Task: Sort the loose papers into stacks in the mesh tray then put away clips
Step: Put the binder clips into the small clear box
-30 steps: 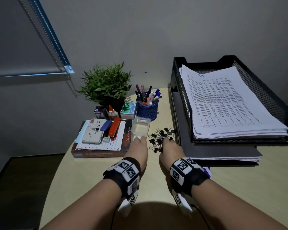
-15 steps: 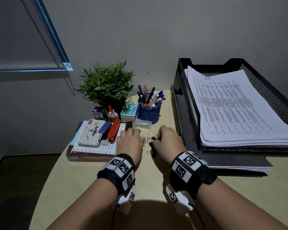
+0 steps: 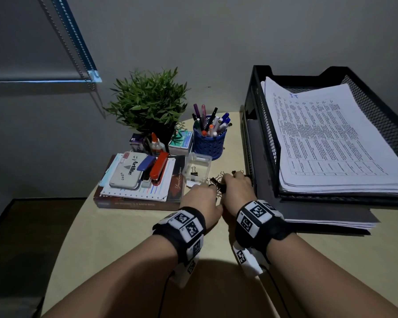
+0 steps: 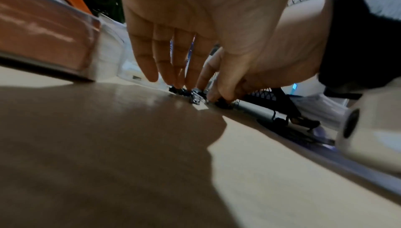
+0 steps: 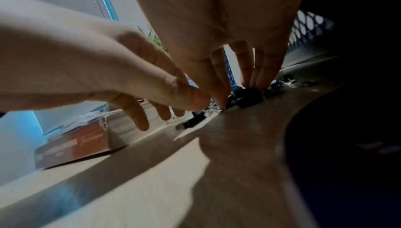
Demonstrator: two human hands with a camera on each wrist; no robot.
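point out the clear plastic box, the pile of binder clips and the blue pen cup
clear plastic box (image 3: 199,162): head view, on its far rim
binder clips (image 3: 216,181): head view, on one black clip
blue pen cup (image 3: 208,145): head view, on its front wall

1. A pale rounded table (image 3: 115,237) carries everything.
2. At 10 o'clock lies a brown book (image 3: 138,204).
3. At 12 o'clock stands a blue pen cup (image 3: 208,145).
4. At 2 o'clock sits a black mesh tray (image 3: 265,143).
5. Near centre lie loose binder clips (image 3: 217,181) beside a clear plastic box (image 3: 198,167).
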